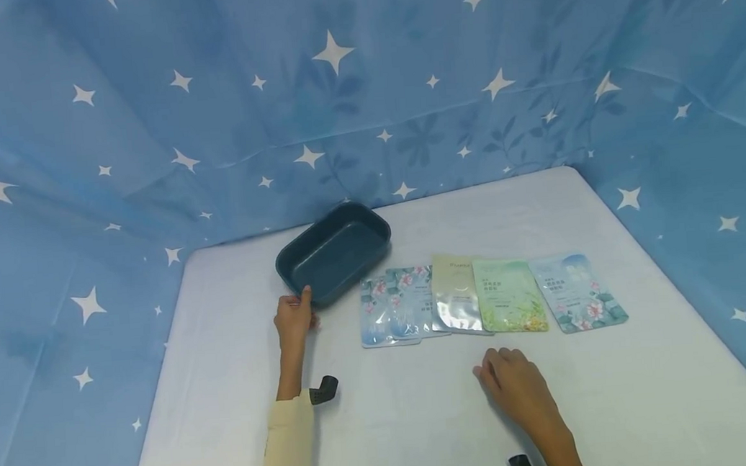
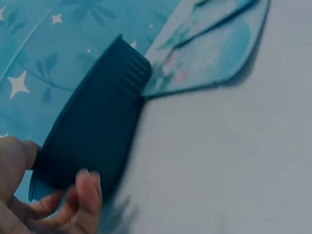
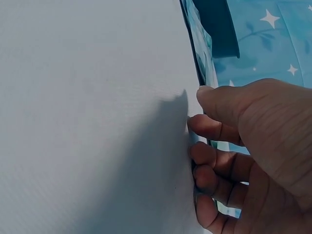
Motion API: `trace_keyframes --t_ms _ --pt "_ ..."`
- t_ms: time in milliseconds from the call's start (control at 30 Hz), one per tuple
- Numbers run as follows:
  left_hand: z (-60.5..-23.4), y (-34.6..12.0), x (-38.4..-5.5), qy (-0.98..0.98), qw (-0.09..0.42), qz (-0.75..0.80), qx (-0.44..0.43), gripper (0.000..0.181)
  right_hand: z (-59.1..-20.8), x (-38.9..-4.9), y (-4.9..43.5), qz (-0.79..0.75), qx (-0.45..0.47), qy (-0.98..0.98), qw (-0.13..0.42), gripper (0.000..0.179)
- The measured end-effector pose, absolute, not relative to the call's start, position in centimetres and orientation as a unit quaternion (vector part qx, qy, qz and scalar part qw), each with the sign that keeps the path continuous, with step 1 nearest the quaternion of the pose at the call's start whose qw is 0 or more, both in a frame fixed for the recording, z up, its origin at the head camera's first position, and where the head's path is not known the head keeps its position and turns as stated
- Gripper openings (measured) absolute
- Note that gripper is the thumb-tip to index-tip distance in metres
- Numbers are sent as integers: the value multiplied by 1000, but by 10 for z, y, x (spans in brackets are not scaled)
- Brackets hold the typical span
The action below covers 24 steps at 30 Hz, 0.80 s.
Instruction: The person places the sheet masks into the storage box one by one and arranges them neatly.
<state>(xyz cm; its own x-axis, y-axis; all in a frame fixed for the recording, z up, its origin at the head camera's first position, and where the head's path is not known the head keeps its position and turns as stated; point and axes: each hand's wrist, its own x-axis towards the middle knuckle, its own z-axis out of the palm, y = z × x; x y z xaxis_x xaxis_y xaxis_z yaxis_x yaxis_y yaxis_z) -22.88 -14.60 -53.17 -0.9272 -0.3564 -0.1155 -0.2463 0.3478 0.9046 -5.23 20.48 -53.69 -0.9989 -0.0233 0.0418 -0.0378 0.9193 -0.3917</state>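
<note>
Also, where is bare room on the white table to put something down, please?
Bare table lies between the left sleeve and right hand, left of the tray, and between the packets and curtain. Crowded: the row of packets, several overlapping, and the tray's near end, where the left hand grips it.

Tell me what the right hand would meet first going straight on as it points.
The right hand would probably meet the silver packet at its near edge, or the green packet next to it; the hand's height is unclear.
</note>
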Motion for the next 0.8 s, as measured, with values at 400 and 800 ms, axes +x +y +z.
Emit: trace_keyframes --t_ms 400,800 --pt "-523 -145 -238 -784 36 -606 130 22 -533 -60 232 262 -14 -965 -25 24" --pt "-533 -142 -250 -784 61 -613 77 20 -518 -66 289 268 -104 -953 92 18"
